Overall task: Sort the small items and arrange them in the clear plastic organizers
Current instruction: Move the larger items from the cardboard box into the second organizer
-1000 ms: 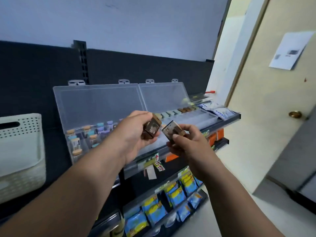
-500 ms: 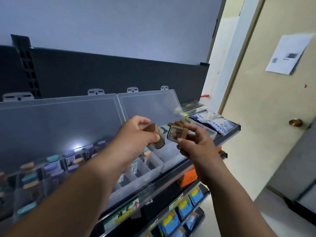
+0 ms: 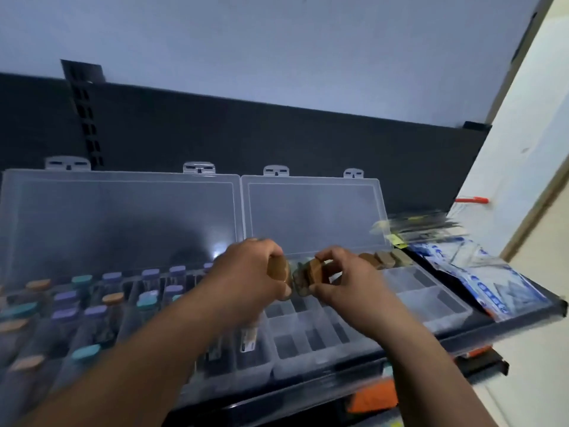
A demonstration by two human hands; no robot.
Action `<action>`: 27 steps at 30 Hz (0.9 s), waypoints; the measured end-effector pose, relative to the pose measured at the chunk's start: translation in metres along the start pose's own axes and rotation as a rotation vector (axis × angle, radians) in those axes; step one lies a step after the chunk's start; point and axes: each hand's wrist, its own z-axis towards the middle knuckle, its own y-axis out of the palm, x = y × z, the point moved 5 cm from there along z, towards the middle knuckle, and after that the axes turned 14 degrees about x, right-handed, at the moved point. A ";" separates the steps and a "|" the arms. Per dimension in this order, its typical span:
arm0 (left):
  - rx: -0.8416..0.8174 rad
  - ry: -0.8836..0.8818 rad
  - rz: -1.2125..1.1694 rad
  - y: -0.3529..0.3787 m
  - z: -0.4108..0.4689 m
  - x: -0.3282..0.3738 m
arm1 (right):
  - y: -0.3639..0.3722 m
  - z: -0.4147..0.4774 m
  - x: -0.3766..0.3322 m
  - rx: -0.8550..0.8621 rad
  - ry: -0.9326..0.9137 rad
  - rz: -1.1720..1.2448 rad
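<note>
Brown-capped small bottles (image 3: 278, 269) are gripped, one in our left hand (image 3: 246, 272), one in our right hand (image 3: 348, 282); bumped together, either could slip into a wrong cell of the clear plastic organizer (image 3: 431, 306).

Two clear plastic organizers are set side by side on the shelf (image 3: 480, 326), lids raised. The left organizer (image 3: 117, 229) is filled with purple-, teal- and orange-capped vials (image 3: 92, 306). The right organizer (image 3: 428, 303) is mostly bare, with tan items (image 3: 381, 259) lined along its back. Above it, a small brown item (image 3: 278, 268) is gripped in the left hand (image 3: 249, 272) and a second brown item (image 3: 311, 274) in the right hand (image 3: 341, 282).
</note>
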 end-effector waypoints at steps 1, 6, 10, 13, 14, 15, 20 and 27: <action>-0.001 -0.006 0.036 0.002 0.001 0.001 | 0.001 0.005 0.002 -0.035 -0.024 -0.020; -0.006 -0.002 0.292 0.014 -0.001 0.000 | 0.011 0.016 0.005 -0.240 -0.137 -0.088; -0.053 -0.006 0.460 0.026 0.001 -0.003 | 0.018 0.022 0.001 -0.360 -0.233 -0.177; -0.078 0.002 0.524 0.031 0.004 -0.005 | 0.024 0.025 0.001 -0.412 -0.246 -0.186; -0.080 -0.005 0.524 0.032 0.004 -0.006 | 0.026 0.025 0.002 -0.429 -0.247 -0.181; -0.078 -0.010 0.520 0.033 0.005 -0.007 | 0.027 0.027 0.004 -0.438 -0.251 -0.179; -0.103 -0.019 0.580 0.034 0.005 -0.007 | 0.028 0.030 0.005 -0.475 -0.271 -0.196; -0.051 0.011 0.576 0.023 -0.001 -0.005 | 0.015 0.026 -0.012 -0.374 -0.318 -0.274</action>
